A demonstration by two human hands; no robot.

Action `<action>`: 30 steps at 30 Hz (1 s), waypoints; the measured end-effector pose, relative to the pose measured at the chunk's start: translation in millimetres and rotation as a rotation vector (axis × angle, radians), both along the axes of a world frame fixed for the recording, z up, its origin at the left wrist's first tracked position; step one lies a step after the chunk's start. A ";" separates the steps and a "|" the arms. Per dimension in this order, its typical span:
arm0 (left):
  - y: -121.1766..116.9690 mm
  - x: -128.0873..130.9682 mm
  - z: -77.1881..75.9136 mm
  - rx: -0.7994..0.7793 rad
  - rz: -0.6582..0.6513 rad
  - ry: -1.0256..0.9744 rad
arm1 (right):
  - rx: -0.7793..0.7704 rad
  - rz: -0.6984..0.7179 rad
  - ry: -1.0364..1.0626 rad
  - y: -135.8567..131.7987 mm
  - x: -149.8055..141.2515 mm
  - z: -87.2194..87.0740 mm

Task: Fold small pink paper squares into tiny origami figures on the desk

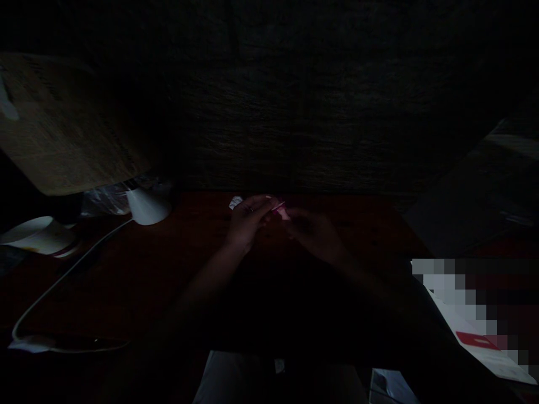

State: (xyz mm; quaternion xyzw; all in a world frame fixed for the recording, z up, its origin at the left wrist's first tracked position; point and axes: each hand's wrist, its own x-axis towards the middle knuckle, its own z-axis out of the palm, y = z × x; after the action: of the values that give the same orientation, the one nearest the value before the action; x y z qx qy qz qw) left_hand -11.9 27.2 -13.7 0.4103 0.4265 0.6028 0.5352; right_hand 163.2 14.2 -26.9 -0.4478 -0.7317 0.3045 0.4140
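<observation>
The scene is very dark. My left hand is over the wooden table, its fingers closed in a pinch on a small thin pink thing, whose kind I cannot make out. My right hand comes in from the other side, fingers bent inward and close against the same pink thing. Pink light falls on the fingertips there. What the right fingers hold is hidden by shadow and blur. A crumpled white scrap lies just behind my left hand.
On the left are a white lamp-like cone with a white cable, a paper cup on its side and a brown paper bag. A white printed sheet or box is at right. A dark wall rises behind the table.
</observation>
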 end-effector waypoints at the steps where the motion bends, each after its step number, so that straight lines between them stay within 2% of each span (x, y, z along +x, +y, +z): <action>1: 0.4 -0.4 -0.4 -0.003 0.008 -0.006 | 0.013 -0.004 -0.009 -0.6 -0.2 0.3; 7: 1.3 -0.8 -3.4 0.028 -0.007 0.039 | 0.054 -0.021 -0.032 -2.8 -1.1 1.5; 19: 1.2 -0.8 -2.5 0.035 0.017 0.048 | 0.040 -0.031 0.038 -3.0 -1.7 0.7; 30: 0.5 -1.0 -1.9 0.078 -0.022 0.084 | 0.047 -0.047 0.062 -2.7 -0.8 -0.8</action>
State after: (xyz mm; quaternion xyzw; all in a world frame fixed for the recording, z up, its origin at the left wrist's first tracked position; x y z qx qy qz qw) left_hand -12.9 27.7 -15.5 0.4604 0.4203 0.5954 0.5068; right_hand 162.4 11.5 -27.7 -0.4455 -0.7146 0.2912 0.4539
